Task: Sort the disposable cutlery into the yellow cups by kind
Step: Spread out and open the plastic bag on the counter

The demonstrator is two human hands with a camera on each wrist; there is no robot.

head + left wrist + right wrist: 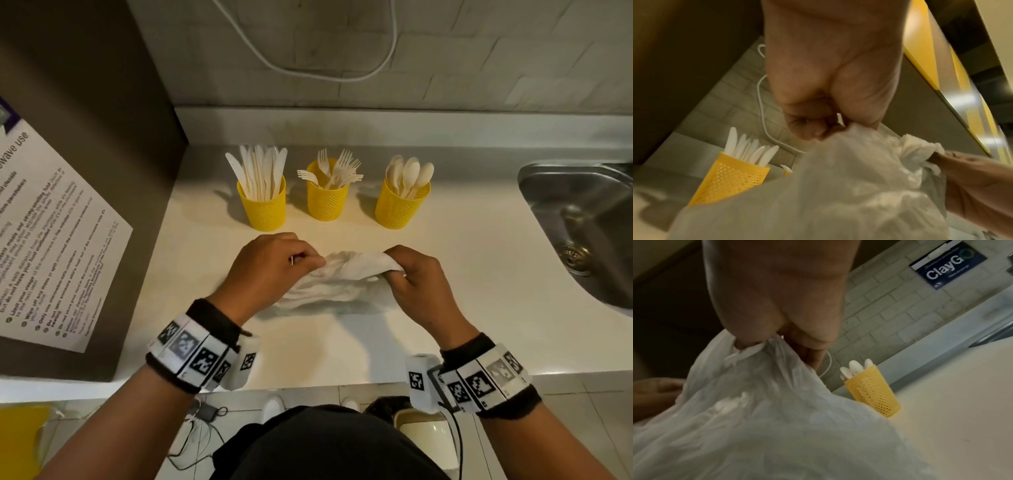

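3 yellow cups [326, 197] hold knives [262, 171], forks [337, 168], spoons [409, 174].

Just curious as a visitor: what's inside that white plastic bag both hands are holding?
The white plastic bag looks crumpled and limp, gripped by the left hand and right hand. No cutlery shows through its cloudy film, but folds hide the inside, so a leftover piece cannot be ruled out.

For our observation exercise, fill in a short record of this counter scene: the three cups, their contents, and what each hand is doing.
left cup: knives
middle cup: forks
right cup: spoons
left hand: grips one end of the plastic bag
right hand: grips the other end
bag position: on the counter, in front of the cups
beside the counter: sink
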